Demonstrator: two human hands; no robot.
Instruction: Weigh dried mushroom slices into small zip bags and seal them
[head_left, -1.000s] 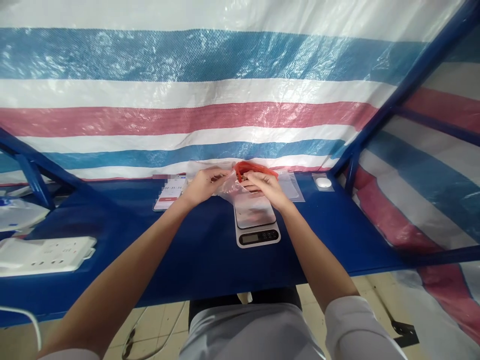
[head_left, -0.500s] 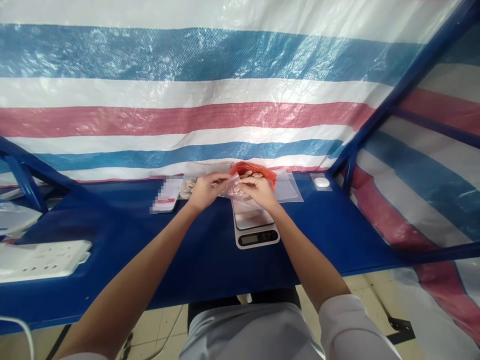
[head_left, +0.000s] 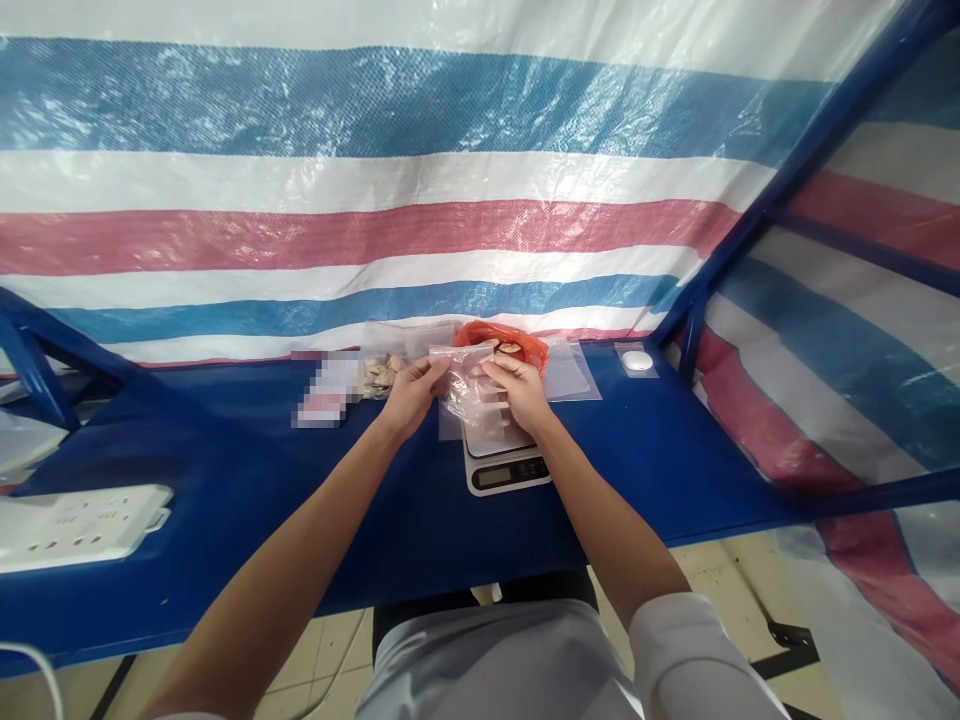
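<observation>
Between my hands a small clear plastic bag [head_left: 466, 388] hangs upright, gripped near its top edge. My left hand [head_left: 414, 392] pinches its left side, thumb and fingers together. The right side is pinched by my right hand [head_left: 517, 388]. Below and behind the bag lies a white kitchen scale [head_left: 504, 475] with a dark display, partly covered by the bag and my right hand. Just beyond stands an open orange-red bag [head_left: 536, 350] holding brown dried slices. Left of it, close to my left hand, a clear bag of pale dried slices [head_left: 379, 375] rests on the table.
Flat clear bags [head_left: 574, 375] lie right of the orange-red bag. Farther right is a white mouse-like object [head_left: 637, 361]. A blurred-out card or phone [head_left: 330, 388] lies left, and a white power strip [head_left: 90, 522] sits at the blue table's [head_left: 247, 480] left end.
My hands have drawn slightly apart and the clear bag now hangs spread flat between them, its whole front showing. The view has shifted slightly.
</observation>
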